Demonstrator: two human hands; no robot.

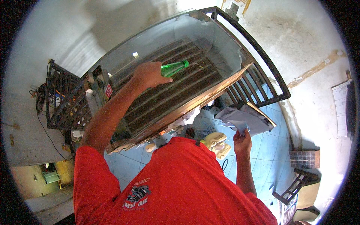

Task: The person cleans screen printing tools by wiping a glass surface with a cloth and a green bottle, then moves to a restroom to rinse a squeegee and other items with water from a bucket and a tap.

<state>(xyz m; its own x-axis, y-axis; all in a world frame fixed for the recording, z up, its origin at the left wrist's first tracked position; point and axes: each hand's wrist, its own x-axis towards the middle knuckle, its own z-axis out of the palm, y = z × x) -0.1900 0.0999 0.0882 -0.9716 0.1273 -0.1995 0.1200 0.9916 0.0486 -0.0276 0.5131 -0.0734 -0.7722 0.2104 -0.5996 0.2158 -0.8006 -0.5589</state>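
Note:
My left hand (pixel 149 75) is wrapped round a green see-through bottle (pixel 174 69), held over a long open box. The bottle lies nearly level, its neck pointing right. A thin pale streak, which looks like liquid, leaves its mouth. Below is the box's brown ribbed floor (pixel 165 97), with greyish see-through-looking walls (pixel 221 41) and a wooden front edge (pixel 202 98). Lower down at the right, my right hand (pixel 243 142) pinches a thin pale blue-grey piece (pixel 240 125); whether it is cloth or paper I cannot make out.
Dark slatted metal frames stand at the box's right (pixel 258 88) and left (pixel 67 99) ends. Beside my right hand is a grey draped bundle (pixel 253 118). A cream plastic thing (pixel 216 144) lies on the blue tiled floor (pixel 262 150). A small dark rack (pixel 290 189) stands lower right.

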